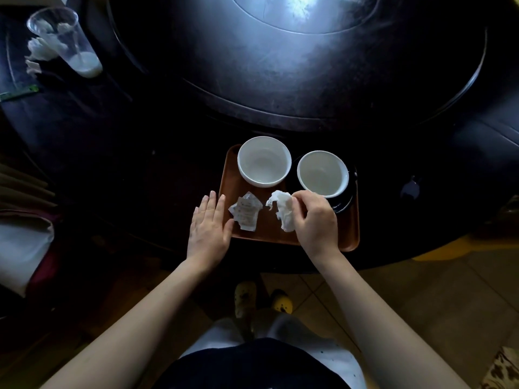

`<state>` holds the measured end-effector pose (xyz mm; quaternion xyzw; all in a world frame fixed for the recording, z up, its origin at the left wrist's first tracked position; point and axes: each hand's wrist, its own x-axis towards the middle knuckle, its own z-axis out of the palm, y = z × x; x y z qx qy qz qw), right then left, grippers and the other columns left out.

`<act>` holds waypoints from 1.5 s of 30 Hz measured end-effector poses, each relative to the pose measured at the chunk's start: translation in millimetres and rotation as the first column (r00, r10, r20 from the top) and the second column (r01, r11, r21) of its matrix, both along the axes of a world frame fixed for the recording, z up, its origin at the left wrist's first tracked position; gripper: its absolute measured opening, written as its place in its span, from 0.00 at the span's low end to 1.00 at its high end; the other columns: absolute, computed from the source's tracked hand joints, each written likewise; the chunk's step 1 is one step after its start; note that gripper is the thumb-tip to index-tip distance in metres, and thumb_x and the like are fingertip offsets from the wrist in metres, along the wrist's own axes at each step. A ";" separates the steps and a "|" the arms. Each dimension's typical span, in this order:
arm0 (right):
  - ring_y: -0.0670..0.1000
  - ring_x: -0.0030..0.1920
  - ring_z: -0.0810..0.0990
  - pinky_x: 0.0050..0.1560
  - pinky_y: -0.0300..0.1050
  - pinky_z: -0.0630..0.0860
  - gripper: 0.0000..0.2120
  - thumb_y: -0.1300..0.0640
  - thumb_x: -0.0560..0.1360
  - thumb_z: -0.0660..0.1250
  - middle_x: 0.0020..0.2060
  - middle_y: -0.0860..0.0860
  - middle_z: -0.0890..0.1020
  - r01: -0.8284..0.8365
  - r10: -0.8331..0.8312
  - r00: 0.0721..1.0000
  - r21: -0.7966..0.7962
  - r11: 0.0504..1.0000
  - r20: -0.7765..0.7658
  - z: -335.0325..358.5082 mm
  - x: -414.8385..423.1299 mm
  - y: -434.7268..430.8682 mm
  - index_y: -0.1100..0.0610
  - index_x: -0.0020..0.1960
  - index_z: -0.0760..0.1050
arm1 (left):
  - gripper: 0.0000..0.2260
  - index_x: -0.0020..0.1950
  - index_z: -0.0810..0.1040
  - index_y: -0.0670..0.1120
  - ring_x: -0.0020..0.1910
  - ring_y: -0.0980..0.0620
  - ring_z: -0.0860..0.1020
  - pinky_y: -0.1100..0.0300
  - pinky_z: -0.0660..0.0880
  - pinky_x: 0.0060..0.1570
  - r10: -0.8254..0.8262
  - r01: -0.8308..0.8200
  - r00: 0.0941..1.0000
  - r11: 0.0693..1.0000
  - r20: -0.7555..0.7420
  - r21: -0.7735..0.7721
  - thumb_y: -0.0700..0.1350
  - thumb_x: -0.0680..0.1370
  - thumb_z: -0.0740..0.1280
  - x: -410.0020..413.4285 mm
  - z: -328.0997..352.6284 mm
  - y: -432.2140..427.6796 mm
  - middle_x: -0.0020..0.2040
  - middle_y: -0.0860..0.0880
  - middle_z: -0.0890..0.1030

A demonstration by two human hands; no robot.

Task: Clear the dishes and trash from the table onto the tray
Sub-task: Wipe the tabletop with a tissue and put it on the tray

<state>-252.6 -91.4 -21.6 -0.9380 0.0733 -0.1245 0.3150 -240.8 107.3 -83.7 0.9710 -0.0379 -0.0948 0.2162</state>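
Observation:
A brown wooden tray (349,231) lies at the near edge of the dark round table (168,169). On it stand two white bowls: one (264,161) at the back left, the other (323,173) resting on a dark plate (344,203) at the back right. A torn paper wrapper (245,211) lies on the tray's left part. My right hand (316,220) is over the tray's middle, shut on a crumpled white tissue (282,209). Flat and with fingers apart, my left hand (209,224) rests at the tray's left edge, thumb touching the rim.
A clear plastic cup (66,42) with a little milky liquid and tissue inside stands at the far left of the table, crumpled tissue (38,51) beside it. A green strip (19,93) lies nearby. A raised turntable (295,66) fills the table's centre. A small dark object (410,189) sits right.

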 end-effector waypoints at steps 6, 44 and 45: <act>0.46 0.43 0.76 0.43 0.30 0.69 0.06 0.57 0.74 0.67 0.40 0.49 0.82 0.020 0.004 0.991 0.178 0.984 -0.136 4.5 3.1 -4.7 0.58 0.46 0.82 | 0.16 0.62 0.76 0.40 0.65 0.45 0.71 0.48 0.68 0.66 -0.010 0.049 0.967 0.988 0.254 -0.148 0.43 0.75 0.64 2.6 15.8 -16.9 0.63 0.42 0.76; 0.46 0.45 0.77 0.42 0.27 0.69 0.06 0.58 0.75 0.66 0.43 0.48 0.79 -0.251 0.297 0.905 0.180 0.951 -0.305 56.8 4.2 -61.5 0.57 0.51 0.77 | 0.19 0.64 0.75 0.46 0.59 0.56 0.73 0.67 0.66 0.59 -0.415 0.399 0.907 0.785 0.075 -0.474 0.42 0.73 0.68 35.5 92.6 -91.2 0.58 0.49 0.79; 0.45 0.45 0.77 0.42 0.27 0.69 0.06 0.58 0.75 0.66 0.44 0.48 0.80 -0.252 0.294 0.908 0.171 0.952 -0.299 63.3 3.5 -65.3 0.57 0.51 0.77 | 0.17 0.62 0.77 0.47 0.55 0.56 0.76 0.65 0.70 0.55 -0.458 0.407 0.888 0.767 0.021 -0.496 0.42 0.73 0.68 38.4 96.4 -96.2 0.55 0.50 0.81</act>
